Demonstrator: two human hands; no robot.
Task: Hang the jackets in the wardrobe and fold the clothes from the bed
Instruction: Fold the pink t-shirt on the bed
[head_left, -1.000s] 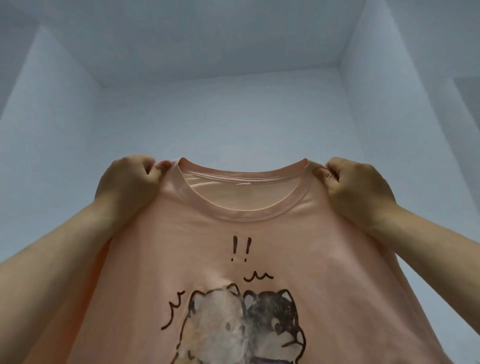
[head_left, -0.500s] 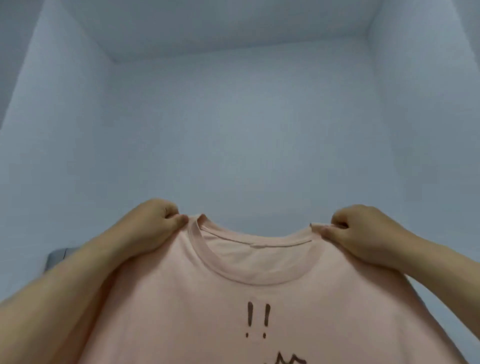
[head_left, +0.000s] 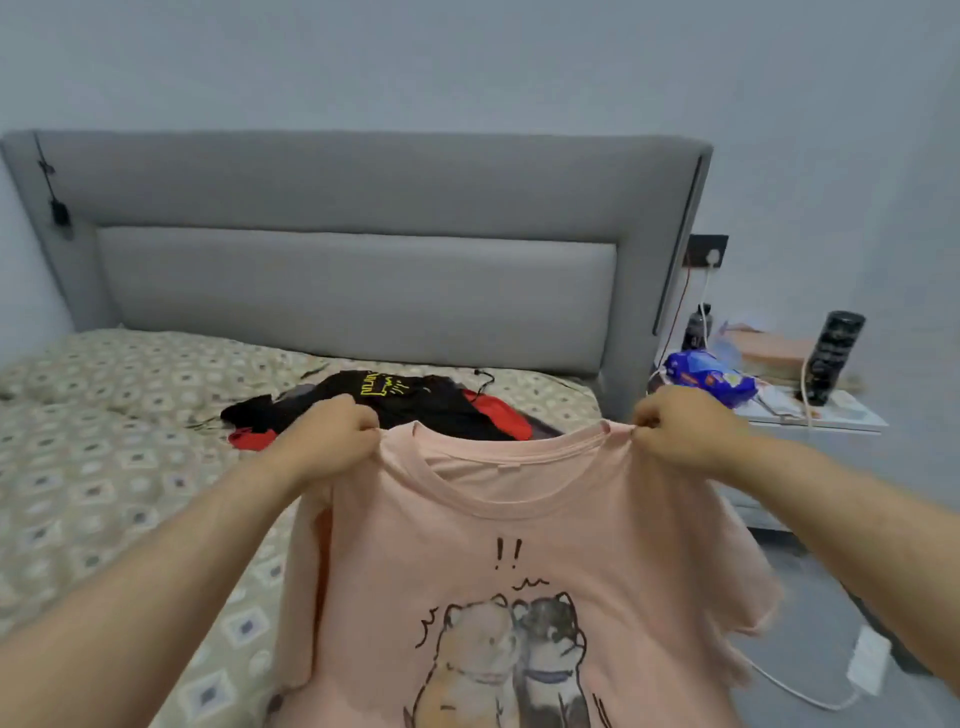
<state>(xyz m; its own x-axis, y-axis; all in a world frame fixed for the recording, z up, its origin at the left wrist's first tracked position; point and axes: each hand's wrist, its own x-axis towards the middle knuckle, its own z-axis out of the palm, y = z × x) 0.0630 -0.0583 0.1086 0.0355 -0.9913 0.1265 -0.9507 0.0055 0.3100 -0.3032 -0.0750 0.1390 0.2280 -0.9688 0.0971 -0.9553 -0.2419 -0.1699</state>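
Note:
A peach T-shirt (head_left: 519, 551) with a cartoon print of two dogs hangs in front of me, its front facing me. My left hand (head_left: 332, 441) grips its left shoulder beside the collar. At the other shoulder, my right hand (head_left: 685, 431) grips the fabric. The shirt hangs above the near edge of the bed (head_left: 114, 467), which has a patterned cover. A heap of black and red clothes (head_left: 405, 405) lies on the bed behind the shirt.
A grey padded headboard (head_left: 358, 260) stands at the back. To the right is a white nightstand (head_left: 826, 421) with a blue packet (head_left: 711, 376), a dark can (head_left: 834, 356) and cables. A white charger (head_left: 867, 660) lies on the floor at the right.
The view has tilted down from the ceiling and wall to the bed. Both hands have kept their grip on the shirt's shoulders and lowered it.

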